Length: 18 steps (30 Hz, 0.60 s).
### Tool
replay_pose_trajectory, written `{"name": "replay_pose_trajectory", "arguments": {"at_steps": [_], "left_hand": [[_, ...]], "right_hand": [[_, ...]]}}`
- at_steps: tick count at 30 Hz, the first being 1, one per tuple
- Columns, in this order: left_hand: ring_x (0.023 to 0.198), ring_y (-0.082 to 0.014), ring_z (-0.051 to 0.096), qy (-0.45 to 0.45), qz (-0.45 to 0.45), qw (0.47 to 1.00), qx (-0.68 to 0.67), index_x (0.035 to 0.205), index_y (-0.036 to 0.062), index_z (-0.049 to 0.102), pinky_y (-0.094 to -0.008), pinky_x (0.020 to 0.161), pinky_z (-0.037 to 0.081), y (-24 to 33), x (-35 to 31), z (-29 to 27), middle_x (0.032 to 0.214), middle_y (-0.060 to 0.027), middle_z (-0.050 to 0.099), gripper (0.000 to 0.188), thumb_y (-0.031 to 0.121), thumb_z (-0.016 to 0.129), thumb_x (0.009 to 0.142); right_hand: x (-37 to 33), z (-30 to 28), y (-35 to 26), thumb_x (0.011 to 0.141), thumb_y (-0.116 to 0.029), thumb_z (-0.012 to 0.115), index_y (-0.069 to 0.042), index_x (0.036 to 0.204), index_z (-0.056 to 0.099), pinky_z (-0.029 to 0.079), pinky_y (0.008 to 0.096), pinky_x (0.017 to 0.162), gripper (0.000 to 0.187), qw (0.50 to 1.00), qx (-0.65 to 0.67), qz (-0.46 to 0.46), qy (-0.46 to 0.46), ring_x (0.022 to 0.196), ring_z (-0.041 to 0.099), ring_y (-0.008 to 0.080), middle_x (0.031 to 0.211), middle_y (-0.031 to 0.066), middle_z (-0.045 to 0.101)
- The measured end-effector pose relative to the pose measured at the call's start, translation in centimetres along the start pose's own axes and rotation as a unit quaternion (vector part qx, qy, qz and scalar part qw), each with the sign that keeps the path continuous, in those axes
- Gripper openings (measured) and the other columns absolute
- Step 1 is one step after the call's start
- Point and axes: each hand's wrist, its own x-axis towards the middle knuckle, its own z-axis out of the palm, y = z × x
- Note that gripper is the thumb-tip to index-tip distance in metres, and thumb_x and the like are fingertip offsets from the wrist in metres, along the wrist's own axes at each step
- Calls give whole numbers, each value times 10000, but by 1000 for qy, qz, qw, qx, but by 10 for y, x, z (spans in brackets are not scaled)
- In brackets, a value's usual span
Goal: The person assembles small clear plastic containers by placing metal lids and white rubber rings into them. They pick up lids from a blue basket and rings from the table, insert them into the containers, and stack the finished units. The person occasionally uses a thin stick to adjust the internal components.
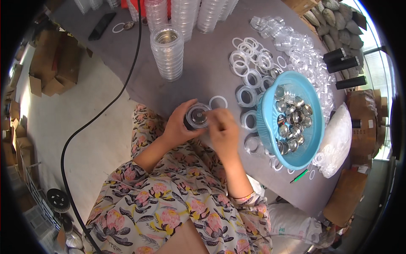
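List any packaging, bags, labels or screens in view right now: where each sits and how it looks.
Cardboard boxes: on the floor left of the table, brown, flaps open.
Cardboard box: at the table's right edge, brown, with pale labels.
Plastic bag: right of the blue basket, translucent white, bulging.
Dark flat device: table's far left; whether it has a screen is unclear.

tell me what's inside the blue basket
The blue basket holds a heap of small shiny metal caps. Whatever lies beneath the top layer is covered.
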Motion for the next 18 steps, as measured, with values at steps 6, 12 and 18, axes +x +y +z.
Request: {"name": "replay_pose_trajectory", "arguments": {"at_steps": [6, 12, 18], "left_hand": [[1108, -256, 526, 38, 8, 989, -141, 1311, -7, 349, -363, 953, 413, 20, 3, 4, 1194, -138, 514, 820, 153, 808, 650], [1130, -229, 513, 75, -148, 838, -519, 1283, 40, 387, -382, 947, 429, 20, -4, 20, 1200, -89, 516, 528, 173, 641, 839], [1138, -254, 497, 19, -216, 629, -746, 1276, 97, 438, -380, 904, 444, 29, 6, 8, 1222, -103, 518, 495, 439, 469, 921]], "right_hand": [[-23, 14, 15, 793, -65, 660, -36, 965, 668, 487, 272, 623, 175, 997, 34, 35, 64, 739, 612, 194, 956, 91, 591], [-20, 10, 16, 908, -120, 540, 6, 987, 654, 438, 225, 591, 188, 976, 202, 55, 58, 699, 567, 123, 969, 64, 625], [-30, 4, 8, 958, -154, 459, 1, 1094, 606, 275, 158, 454, 253, 894, 411, 121, 130, 527, 373, -1, 983, 19, 628]]}}
